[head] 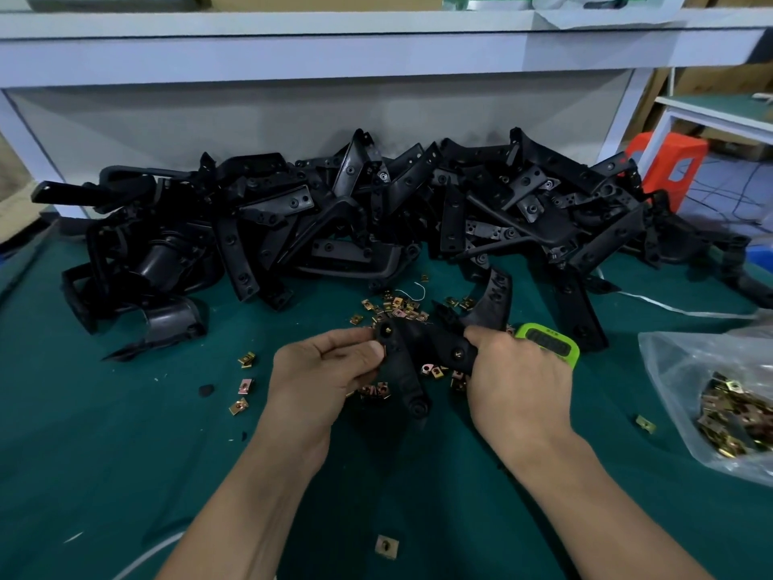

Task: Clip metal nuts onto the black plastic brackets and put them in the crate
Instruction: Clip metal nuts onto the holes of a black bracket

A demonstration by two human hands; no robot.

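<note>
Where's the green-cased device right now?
Head view, right of centre: the green-cased device lies on the green mat, partly hidden behind the right hand, between that hand and the clear bag of metal nuts.

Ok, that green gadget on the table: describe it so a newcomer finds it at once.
On the dark green table, in front of the long heap of black brackets, look just beyond the right hand. A small rounded device lies there, partly hidden by that hand. It is the only lime-green thing, with a dark screen, among black plastic and brass-coloured nuts.
</note>
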